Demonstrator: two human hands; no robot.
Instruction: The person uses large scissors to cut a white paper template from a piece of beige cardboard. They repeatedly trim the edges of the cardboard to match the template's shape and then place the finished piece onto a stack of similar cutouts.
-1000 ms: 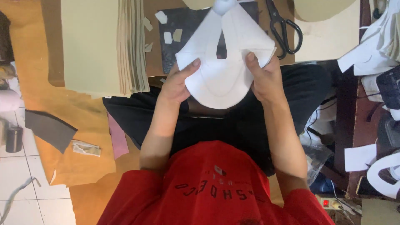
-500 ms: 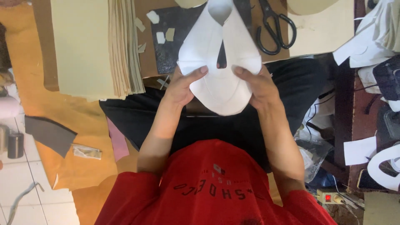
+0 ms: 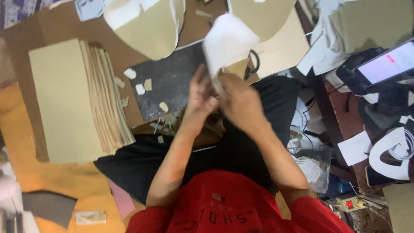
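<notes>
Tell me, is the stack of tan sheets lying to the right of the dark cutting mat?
No, the stack of tan sheets lies left of the dark cutting mat, along its left edge.

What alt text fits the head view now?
Both hands, left hand and right hand, grip a blurred white cut sheet over a dark cutting mat. A stack of beige boards lies at left, a lit phone at right.

A brown worktop (image 3: 189, 30) is filling the frame from ten to one o'clock, a dark mat (image 3: 172, 82) lying at its centre. Orange flooring (image 3: 26, 172) is showing at eight o'clock, and a dark wooden shelf (image 3: 345, 108) is running down at three o'clock in even light.
</notes>
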